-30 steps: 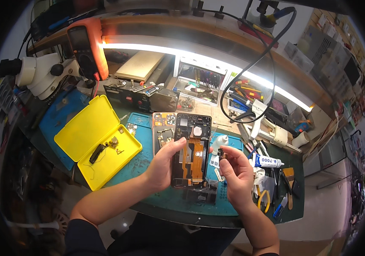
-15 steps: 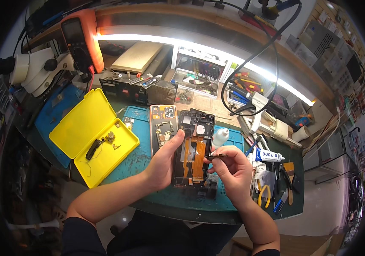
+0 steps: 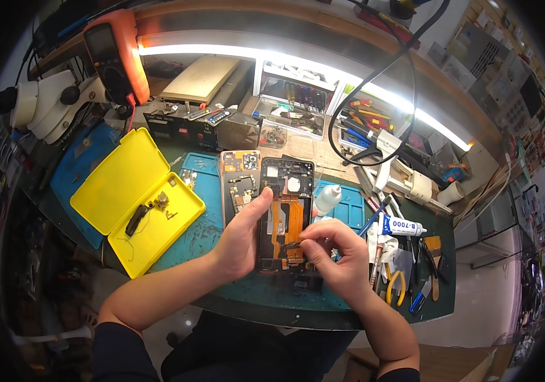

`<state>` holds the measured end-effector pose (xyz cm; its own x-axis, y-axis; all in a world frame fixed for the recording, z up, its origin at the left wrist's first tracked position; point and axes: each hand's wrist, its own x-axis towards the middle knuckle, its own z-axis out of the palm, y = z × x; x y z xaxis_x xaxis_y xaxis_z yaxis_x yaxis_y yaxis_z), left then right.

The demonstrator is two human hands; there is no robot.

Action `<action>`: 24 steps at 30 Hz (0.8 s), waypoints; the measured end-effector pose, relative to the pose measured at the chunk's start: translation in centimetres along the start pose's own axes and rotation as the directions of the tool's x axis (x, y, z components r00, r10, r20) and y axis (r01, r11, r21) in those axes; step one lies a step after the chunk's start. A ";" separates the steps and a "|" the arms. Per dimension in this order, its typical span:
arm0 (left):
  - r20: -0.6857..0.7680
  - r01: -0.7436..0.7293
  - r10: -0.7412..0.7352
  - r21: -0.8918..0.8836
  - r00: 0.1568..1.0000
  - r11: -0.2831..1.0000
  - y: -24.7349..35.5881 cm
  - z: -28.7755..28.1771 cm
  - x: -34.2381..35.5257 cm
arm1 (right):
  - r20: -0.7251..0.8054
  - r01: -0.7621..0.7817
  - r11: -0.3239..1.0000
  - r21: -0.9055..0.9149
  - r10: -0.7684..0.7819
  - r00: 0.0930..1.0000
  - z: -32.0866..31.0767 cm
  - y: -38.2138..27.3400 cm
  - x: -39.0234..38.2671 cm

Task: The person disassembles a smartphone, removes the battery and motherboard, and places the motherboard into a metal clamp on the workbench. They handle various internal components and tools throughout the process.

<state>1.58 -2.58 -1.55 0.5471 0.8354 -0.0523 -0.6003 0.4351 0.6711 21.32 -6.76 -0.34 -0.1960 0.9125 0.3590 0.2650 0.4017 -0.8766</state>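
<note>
The left hand [image 3: 242, 239] braces the opened smartphone [image 3: 285, 213] with thumb extended along its left edge. The right hand [image 3: 336, 258] pinches a small dark part [image 3: 293, 244] over the phone's lower half, near the mat's [image 3: 205, 219] front edge.

From my feed I see two bare forearms running up out of dark navy sleeves, which are pushed back to near the elbows. The left hand [image 3: 237, 245] and the right hand [image 3: 336, 261] are ungloved, with no rings, watch or wristband visible. Below the arms, dark clothing covers the lap.
</note>
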 end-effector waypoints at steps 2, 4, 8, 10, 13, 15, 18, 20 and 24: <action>0.010 -0.021 0.021 0.023 1.000 1.000 -0.1 0.0 0.1 | 0.000 -0.002 0.999 -0.037 0.002 1.000 0.2 -0.2 0.0; 0.003 -0.003 0.003 -0.009 1.000 1.000 0.0 -0.1 0.1 | 0.004 -0.045 0.997 -0.068 0.046 0.999 0.3 -0.6 0.0; 0.007 0.002 -0.002 -0.023 1.000 1.000 0.2 -0.2 0.0 | 0.006 -0.050 0.986 -0.158 0.051 0.999 0.3 -1.2 0.2; 0.006 0.007 -0.007 -0.039 1.000 0.999 0.3 -0.2 0.1 | 0.012 0.022 0.977 -0.212 -0.020 1.000 0.3 -1.0 0.2; -0.007 0.000 -0.001 -0.057 1.000 0.998 0.3 0.0 0.1 | 0.016 0.090 0.958 -0.271 -0.089 0.996 0.4 -0.8 0.4; -0.014 -0.004 0.004 -0.066 1.000 0.998 0.4 0.1 0.1 | 0.007 0.073 0.951 -0.299 -0.074 0.997 0.3 -1.1 0.3; -0.023 0.001 -0.003 -0.075 1.000 0.997 0.4 0.1 0.2 | 0.006 0.078 0.949 -0.307 -0.080 0.997 0.2 -1.1 0.3; -0.033 0.012 -0.014 -0.081 0.999 0.997 0.4 -0.1 0.2 | -0.076 0.046 0.953 -0.299 -0.071 0.995 0.1 -1.2 0.4; -0.053 -0.090 0.083 -0.135 0.995 0.987 2.3 0.3 0.5 | -0.236 0.053 0.964 -0.261 -0.117 0.965 -0.5 -1.0 0.2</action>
<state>0.66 -1.32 0.20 0.4633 0.8855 -0.0356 -0.7201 0.3996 0.5673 21.46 -6.93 0.78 0.0027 0.8514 0.5245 0.4917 0.4556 -0.7421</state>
